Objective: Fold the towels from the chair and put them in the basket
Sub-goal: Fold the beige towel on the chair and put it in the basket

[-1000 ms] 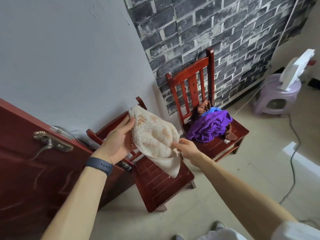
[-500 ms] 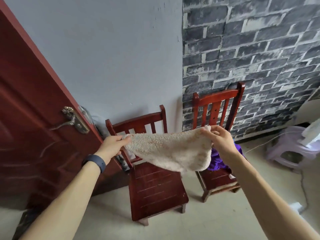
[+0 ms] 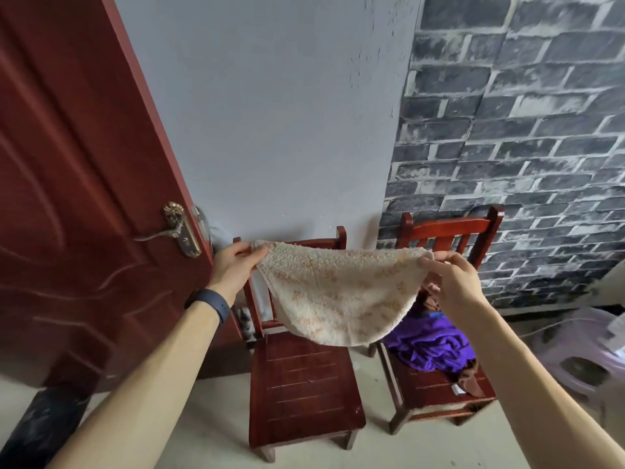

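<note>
- My left hand (image 3: 233, 265) pinches one top corner of the cream towel (image 3: 338, 299), thumb on top and fingers curled under it.
- My right hand (image 3: 453, 279) pinches the other top corner with its fingertips.
- A second ago my hands were close together and the towel hung in a bunch between them. Now they are well apart and the towel is pulled out wide.
- The top edge runs almost straight from hand to hand. The rest sags down in a round belly.
- The towel hangs in the air over the left chair (image 3: 304, 384). Its low edge is above the seat and does not touch it.
- The right side of the towel hides part of the right chair (image 3: 436, 390).
- The purple towel (image 3: 429, 343) still lies in a heap on that chair's seat, with a brown cloth (image 3: 468, 380) poking out at its front edge.
- I now see more of the red door (image 3: 67, 198) and its gold handle (image 3: 176, 228) than I did a second ago, and more of the grey wall (image 3: 270, 113) and the brick wall (image 3: 507, 130).
- A dark band (image 3: 209, 304) sits on my left wrist.
- A pale plastic stool (image 3: 585, 360) stands at the far right, blurry.
</note>
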The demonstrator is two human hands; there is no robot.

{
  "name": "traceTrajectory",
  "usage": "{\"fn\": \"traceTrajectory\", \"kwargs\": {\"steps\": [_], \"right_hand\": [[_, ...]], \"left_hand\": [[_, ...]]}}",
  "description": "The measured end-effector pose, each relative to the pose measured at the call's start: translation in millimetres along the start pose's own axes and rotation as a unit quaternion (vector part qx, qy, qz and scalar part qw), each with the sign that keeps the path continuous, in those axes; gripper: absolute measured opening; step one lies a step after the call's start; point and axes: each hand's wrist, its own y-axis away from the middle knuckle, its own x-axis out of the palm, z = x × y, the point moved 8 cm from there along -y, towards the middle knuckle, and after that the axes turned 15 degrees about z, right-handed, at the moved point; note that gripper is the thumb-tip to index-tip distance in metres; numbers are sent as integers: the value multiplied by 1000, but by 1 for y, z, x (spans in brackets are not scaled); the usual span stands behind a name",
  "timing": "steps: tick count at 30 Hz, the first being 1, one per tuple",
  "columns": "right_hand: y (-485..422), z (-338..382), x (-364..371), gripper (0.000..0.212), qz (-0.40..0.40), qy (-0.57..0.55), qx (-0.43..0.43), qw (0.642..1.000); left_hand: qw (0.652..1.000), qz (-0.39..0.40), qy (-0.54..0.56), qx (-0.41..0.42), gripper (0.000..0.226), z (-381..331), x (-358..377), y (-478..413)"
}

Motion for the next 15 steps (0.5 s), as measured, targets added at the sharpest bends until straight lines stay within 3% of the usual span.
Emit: {"fn": "traceTrajectory", "kwargs": {"steps": [2, 5, 7, 9, 11, 15], "right_hand": [[-2, -1, 9, 15, 32, -35, 16, 999], [-7, 9, 13, 17, 19, 22, -10, 1000], [-3, 23, 13, 11, -19, 185, -59, 981], [2, 34, 17, 10, -43, 338, -95, 935], [5, 34, 15, 12, -54, 373, -114, 919], [7, 27, 12, 19, -49, 377, -117, 917]], "left_hand": [[1000, 3, -2, -5, 49, -6, -5, 2], [998, 54, 9, 2, 53, -15, -9, 1], [993, 90, -78, 16, 52, -22, -10, 2], [968, 91, -230, 35, 37, -30, -12, 5], [940, 61, -331, 51, 20, -36, -13, 11], [925, 19, -372, 70, 11, -32, -10, 24]]}}
